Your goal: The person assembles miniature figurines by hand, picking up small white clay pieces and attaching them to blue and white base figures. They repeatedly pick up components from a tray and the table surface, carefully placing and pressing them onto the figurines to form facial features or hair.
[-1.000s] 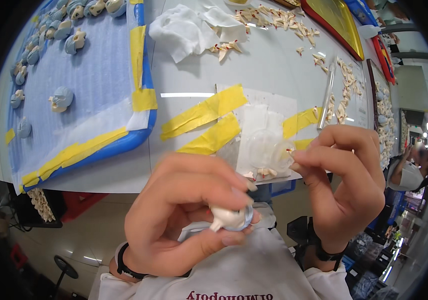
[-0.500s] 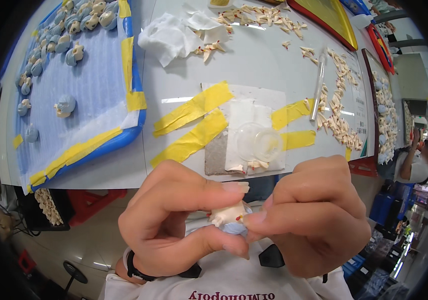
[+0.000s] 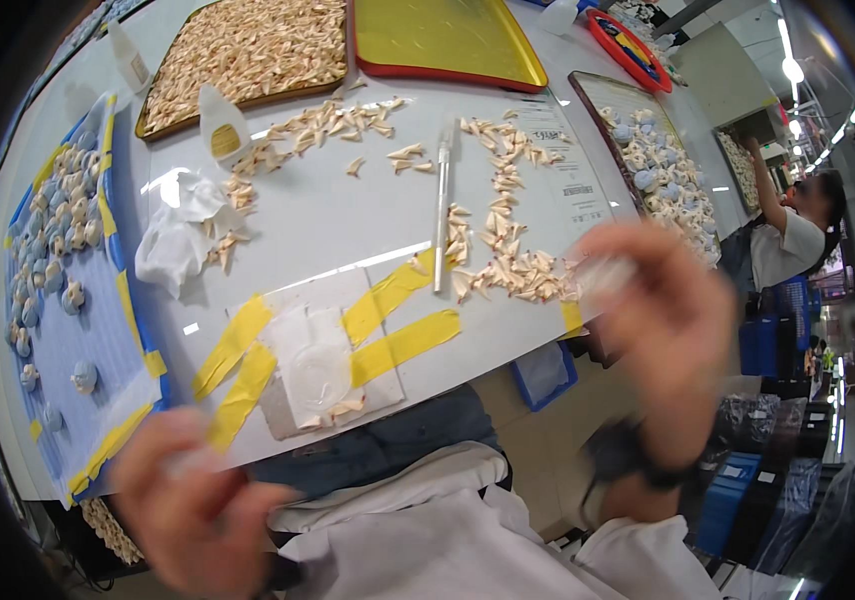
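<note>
Head view: both hands are blurred by motion. The left hand [image 3: 193,500] is low at the near table edge, its fingers curled round something small and pale that is too smeared to identify, so whether they truly grip it cannot be told. The right hand [image 3: 663,320] is raised at the right edge of the white table [image 3: 348,215], fingers pinched together on a small whitish translucent piece [image 3: 603,275], a dark wristband [image 3: 628,460] on its wrist. Between the hands, on the table, lies a clear plastic sheet held down by yellow tape strips [image 3: 398,345]. Just beyond it a slim silver craft knife [image 3: 442,205] lies beside a scatter of small cream wedge-shaped pieces [image 3: 508,260]. A crumpled white cloth [image 3: 173,245] sits left of centre, near a blue mat carrying rows of small blue-and-white figures [image 3: 53,260]. A brown tray heaped with cream pieces [image 3: 243,55] and a yellow tray with a red rim [image 3: 438,35] stand at the far side.
</note>
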`<state>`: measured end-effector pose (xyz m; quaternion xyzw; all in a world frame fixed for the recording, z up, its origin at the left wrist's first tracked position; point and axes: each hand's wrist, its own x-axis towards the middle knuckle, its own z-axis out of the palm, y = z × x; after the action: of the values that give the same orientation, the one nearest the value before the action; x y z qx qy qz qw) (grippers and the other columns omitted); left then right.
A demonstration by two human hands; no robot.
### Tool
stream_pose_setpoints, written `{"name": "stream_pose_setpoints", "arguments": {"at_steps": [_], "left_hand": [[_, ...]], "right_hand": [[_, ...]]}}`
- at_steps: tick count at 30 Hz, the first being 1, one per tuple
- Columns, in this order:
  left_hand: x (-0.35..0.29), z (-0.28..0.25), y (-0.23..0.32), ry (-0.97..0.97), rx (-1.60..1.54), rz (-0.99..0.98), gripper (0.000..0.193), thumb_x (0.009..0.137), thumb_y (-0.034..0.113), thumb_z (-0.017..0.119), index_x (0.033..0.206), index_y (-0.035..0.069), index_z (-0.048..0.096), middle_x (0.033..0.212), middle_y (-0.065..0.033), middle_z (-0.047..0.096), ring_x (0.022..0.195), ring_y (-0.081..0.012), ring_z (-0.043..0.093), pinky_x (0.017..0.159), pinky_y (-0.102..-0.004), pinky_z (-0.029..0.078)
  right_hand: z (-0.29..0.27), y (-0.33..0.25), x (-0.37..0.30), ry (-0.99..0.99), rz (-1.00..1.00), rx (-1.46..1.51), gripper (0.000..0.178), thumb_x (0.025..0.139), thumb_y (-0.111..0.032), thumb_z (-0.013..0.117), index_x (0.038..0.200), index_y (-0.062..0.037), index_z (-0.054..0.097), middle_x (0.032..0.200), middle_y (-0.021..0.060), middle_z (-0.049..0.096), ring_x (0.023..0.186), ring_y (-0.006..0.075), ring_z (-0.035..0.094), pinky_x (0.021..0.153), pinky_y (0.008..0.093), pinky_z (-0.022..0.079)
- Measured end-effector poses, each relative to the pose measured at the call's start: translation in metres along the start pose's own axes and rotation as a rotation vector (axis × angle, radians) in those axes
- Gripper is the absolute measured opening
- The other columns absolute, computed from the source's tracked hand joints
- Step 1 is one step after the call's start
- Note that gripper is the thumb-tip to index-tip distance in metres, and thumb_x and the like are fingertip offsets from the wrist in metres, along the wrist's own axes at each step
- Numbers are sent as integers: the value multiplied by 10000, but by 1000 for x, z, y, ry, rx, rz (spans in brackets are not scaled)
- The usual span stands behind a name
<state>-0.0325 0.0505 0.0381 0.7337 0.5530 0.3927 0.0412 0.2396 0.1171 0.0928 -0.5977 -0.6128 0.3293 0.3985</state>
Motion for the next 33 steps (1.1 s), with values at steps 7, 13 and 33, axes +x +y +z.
{"name": "stream_pose_setpoints", "arguments": {"at_steps": [7,13,33], "left_hand": [[13,-84,-137,-133,429,-325,443,891,253,477,1266,25,420,1306,-125,404,1237,-242,348,1027,-374,246],[11,-77,-154,-389,701,-341,443,885,323,479,1273,111,436,1335,-126,361,1268,-267,297,1040,-387,209],[9,-89,-109,-152,205,-571,69,884,59,477,929,10,492,914,-51,507,799,-127,447,696,-246,363]], "right_hand": [[-141,111,64,270,-96,-897,275,738,-69,592,1011,-36,581,955,81,601,874,197,558,740,294,445],[-69,67,61,22,-167,-574,224,706,-49,602,930,-36,596,920,84,596,833,203,556,721,304,449],[-18,25,44,-41,-74,-44,136,739,6,611,852,6,534,760,48,562,673,104,552,617,216,445]]}}
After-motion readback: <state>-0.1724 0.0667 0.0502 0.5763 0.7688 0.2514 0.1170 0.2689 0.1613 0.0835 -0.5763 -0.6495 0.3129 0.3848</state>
